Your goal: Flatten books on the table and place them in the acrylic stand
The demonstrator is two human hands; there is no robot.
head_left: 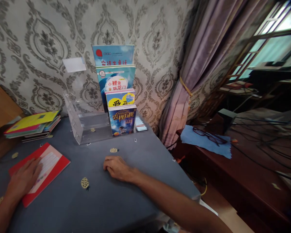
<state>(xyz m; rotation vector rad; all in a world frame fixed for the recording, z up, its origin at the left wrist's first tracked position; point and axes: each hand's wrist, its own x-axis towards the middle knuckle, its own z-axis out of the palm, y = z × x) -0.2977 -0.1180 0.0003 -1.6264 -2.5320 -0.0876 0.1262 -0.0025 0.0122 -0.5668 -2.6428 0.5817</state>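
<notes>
Under our left hand (24,178), on the left part of the grey-blue tablecloth (97,210), lies a red book (49,171), its pale panel printed with lines too small for us to read. The fingers rest flat and extended across the cover, hiding part of it, with no pinch on it. Well apart to the right, our right hand (117,169) rests loosely curled on the cloth; we cannot tell whether its fingers enclose anything. Beyond it, near the wall, stands a clear stepped rack (93,120) with books along its right side. On the front book (122,121) we read 查理九世 in gold; behind it a yellow-and-blue book (121,97) shows 爱 and part of another character. Next comes 小鲤鱼跳龙门 on a blue book (116,81), and at the back a taller book (113,53) reads 安徒生童话, its lower part blocked by those in front. Left of the rack we see a book stack (34,124) topped in yellow. Farther right hangs a tied mauve curtain (196,58), and on a dark red desk (247,171) glasses (210,135) lie on a blue cloth (190,137) near tangled cables (269,139).
</notes>
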